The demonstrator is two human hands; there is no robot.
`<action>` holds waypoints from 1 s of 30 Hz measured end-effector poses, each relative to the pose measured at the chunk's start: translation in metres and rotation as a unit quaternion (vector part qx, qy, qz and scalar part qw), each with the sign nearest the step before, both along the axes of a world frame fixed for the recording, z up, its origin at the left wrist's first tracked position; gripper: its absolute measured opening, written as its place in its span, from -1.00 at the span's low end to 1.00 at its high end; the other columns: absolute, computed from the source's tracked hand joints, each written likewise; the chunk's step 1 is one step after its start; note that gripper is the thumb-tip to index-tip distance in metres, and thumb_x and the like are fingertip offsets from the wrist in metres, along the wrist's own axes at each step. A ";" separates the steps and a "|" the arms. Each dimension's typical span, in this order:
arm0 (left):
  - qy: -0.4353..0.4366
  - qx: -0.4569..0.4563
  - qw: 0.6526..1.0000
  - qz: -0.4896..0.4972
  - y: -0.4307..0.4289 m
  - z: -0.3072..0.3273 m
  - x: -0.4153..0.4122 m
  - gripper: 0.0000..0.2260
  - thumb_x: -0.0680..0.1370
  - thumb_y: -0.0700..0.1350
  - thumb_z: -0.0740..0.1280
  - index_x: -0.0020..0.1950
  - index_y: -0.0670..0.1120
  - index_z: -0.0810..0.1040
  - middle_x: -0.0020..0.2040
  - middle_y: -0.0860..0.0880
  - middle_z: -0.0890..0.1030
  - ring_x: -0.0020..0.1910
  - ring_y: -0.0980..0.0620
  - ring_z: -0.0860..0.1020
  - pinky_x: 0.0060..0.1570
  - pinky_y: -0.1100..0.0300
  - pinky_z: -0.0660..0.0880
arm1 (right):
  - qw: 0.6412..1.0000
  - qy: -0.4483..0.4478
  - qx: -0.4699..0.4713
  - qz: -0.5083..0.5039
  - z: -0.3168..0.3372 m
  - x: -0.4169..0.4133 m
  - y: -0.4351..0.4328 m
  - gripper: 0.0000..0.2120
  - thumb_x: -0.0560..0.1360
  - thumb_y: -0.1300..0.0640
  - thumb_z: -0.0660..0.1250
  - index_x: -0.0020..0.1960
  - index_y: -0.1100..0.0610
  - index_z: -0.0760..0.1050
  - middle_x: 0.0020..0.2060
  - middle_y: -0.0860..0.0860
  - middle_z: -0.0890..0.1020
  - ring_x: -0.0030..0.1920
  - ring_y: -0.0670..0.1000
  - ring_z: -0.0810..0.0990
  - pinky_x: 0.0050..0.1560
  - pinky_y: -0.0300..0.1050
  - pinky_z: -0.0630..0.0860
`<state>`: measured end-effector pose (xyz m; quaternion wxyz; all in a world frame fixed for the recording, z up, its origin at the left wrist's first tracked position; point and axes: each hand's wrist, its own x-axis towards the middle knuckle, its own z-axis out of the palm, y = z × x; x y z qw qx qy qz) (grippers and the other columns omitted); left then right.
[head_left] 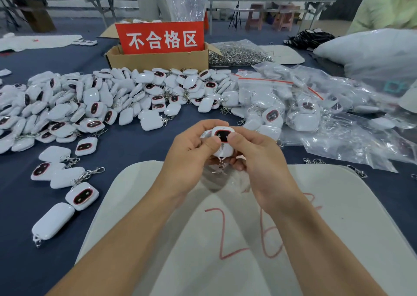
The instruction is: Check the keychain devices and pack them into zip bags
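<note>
Holds one keychain device up over the near middle of the table, above the pale felt pad: left hand curled round its left side, thumb on the face; right hand curled round its right side, thumb beside the dark screen. Dangles the metal clasp below, over what looks like a clear zip bag; cannot tell which fingers keep that film

Likely slips from here: dropping the smooth white shell onto the pad if either thumb eases; catching the clasp on the bag mouth while feeding in; covering the screen with the thumbs and so missing a fault; mixing checked with unchecked, with loose devices lying near left

Around: big heap of devices far left; filled bags to the right; cardboard box with red sign far middle, behind the heap, so any reach toward it crosses that pile; bag of metal rings just right of the box
</note>
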<state>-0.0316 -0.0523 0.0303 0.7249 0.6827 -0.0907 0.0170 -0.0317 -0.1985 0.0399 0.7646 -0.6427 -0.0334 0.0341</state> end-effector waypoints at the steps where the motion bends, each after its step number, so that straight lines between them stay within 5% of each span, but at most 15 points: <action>1: 0.004 -0.006 1.000 -0.001 0.000 -0.001 0.000 -0.73 0.68 -0.31 0.24 0.20 -0.02 0.64 -0.04 -0.13 0.74 -0.12 -0.04 0.70 -0.05 0.09 0.67 | 1.000 -0.009 -0.015 -0.006 -0.001 0.000 0.001 -0.73 0.64 0.25 0.27 -0.02 0.08 0.75 -0.30 -0.03 0.67 -0.38 -0.13 0.51 -0.38 -0.33 0.43; 6: 0.000 0.014 1.000 -0.021 -0.001 0.001 -0.002 -0.73 0.68 -0.32 0.23 0.25 -0.05 0.61 -0.25 0.05 0.67 -0.25 0.10 0.64 -0.15 0.21 0.60 | 0.988 -0.067 -0.111 -0.085 -0.007 0.000 0.008 -0.74 0.52 0.08 0.27 -0.04 -0.06 0.75 -0.19 0.15 0.73 -0.22 0.10 0.58 -0.04 0.26 0.59; 11: 0.006 0.015 1.000 -0.004 -0.004 0.004 -0.002 -0.72 0.67 -0.29 0.24 0.19 0.01 0.66 -0.21 -0.02 0.68 -0.22 0.06 0.65 -0.12 0.16 0.63 | 0.990 -0.068 -0.094 -0.083 -0.008 0.000 0.007 -0.72 0.53 0.10 0.26 -0.01 -0.07 0.75 -0.17 0.17 0.73 -0.18 0.18 0.65 -0.11 0.20 0.67; 16: 0.064 -0.027 0.997 0.036 -0.006 0.004 -0.001 -0.77 0.56 -0.21 0.32 0.07 0.03 0.73 -0.13 -0.10 0.72 -0.18 0.00 0.68 -0.16 0.16 0.64 | 0.993 -0.071 -0.078 -0.043 -0.008 0.001 0.007 -0.72 0.57 0.17 0.26 0.01 0.00 0.75 -0.13 0.08 0.77 0.00 0.23 0.72 0.08 0.26 0.67; 20: 0.075 -0.034 0.994 0.072 -0.005 0.002 0.002 -0.77 0.38 -0.17 0.34 -0.05 0.00 0.74 -0.13 -0.14 0.73 -0.19 -0.05 0.66 -0.04 -0.07 0.67 | 0.991 -0.088 -0.096 -0.031 -0.010 0.000 0.010 -0.72 0.57 0.15 0.26 -0.02 -0.06 0.75 -0.16 0.03 0.76 -0.01 0.19 0.72 0.11 0.26 0.65; 25: 0.060 -0.035 0.995 0.071 -0.006 0.002 0.000 -0.78 0.46 -0.20 0.32 -0.01 -0.02 0.73 -0.16 -0.15 0.72 -0.22 -0.03 0.66 -0.09 0.00 0.69 | 0.993 -0.078 -0.089 -0.015 -0.009 0.002 0.008 -0.78 0.52 0.14 0.32 -0.01 -0.03 0.75 -0.23 -0.03 0.74 -0.22 -0.07 0.67 -0.19 -0.15 0.60; 30: 0.065 -0.037 0.996 0.042 -0.006 0.003 -0.002 -0.74 0.63 -0.29 0.26 0.06 -0.01 0.70 -0.02 -0.22 0.73 -0.14 -0.05 0.67 -0.14 0.15 0.64 | 0.995 -0.067 -0.069 -0.004 -0.010 0.000 0.007 -0.79 0.42 0.27 0.46 0.01 0.06 0.71 -0.11 0.12 0.75 0.01 0.20 0.73 0.17 0.31 0.62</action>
